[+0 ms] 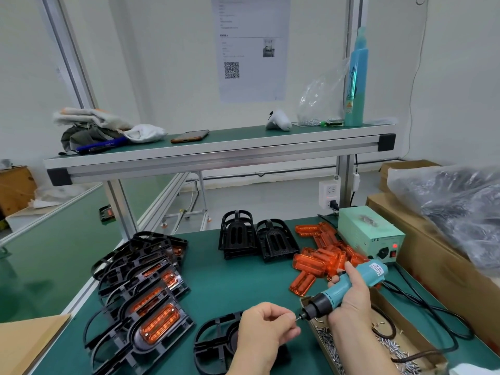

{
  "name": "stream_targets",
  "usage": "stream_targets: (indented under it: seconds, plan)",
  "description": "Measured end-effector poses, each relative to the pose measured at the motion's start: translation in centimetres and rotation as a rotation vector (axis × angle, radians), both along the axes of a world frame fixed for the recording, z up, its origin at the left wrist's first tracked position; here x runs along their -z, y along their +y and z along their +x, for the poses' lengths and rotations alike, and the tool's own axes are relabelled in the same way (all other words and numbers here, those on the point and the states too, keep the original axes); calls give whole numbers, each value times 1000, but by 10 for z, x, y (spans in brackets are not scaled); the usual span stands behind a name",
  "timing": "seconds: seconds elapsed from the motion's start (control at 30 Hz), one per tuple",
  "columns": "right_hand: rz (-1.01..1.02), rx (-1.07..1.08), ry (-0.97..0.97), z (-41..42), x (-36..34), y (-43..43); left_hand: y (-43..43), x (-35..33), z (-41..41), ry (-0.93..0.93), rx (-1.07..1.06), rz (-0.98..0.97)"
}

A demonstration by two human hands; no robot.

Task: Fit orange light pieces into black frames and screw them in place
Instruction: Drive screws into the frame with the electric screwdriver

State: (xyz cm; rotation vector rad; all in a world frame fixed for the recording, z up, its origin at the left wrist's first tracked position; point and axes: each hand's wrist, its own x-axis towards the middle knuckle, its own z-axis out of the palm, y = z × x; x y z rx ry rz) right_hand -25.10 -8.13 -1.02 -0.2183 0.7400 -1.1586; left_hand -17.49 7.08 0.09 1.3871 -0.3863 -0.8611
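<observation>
**A:** What are the hands doing?

**B:** The right hand grips a teal electric screwdriver with a black nose. It is on the near side of the pale green metal power box and tilted, with the bit pointing down and to the left. The left hand is further left of the box. Its fingers are curled, and the thumb and forefinger are pinched together right at the bit's tip.

**A:** Is it holding a screw?

**B:** I cannot tell; anything between the fingertips is too small to make out.

**A:** Where is the frame being worked on?

**B:** An empty black plastic frame with curved bars lies flat on the green bench, partly under the left hand. It is well in front and to the left of the power box.

**A:** And the other parts?

**B:** A loose heap of translucent orange light pieces sits just left of the box, reaching to its front corner. Left of that heap, two short stacks of empty black frames stand side by side. Far to the box's left is an overlapping pile of black frames with orange lights already fitted.

**A:** Where are the screws?

**B:** Small silver screws lie in a shallow brown cardboard tray in front of the box, below the right forearm. A black cable from the box loops beside the tray.
</observation>
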Motion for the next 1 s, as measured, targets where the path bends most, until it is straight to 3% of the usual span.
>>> stream_targets:
  seconds: [0.4,0.7,0.87,1.0]
  plan:
    - [49,106,62,5,-5,3,-8,9,-9,159,-219,-118]
    - [73,141,105,4,-9,0,-15,10,-14,274,-255,-197]
    - [77,146,130,4,-10,0,-14,11,-12,234,-221,-191]
    - [69,161,143,6,-13,1,-17,14,-11,92,-281,-158]
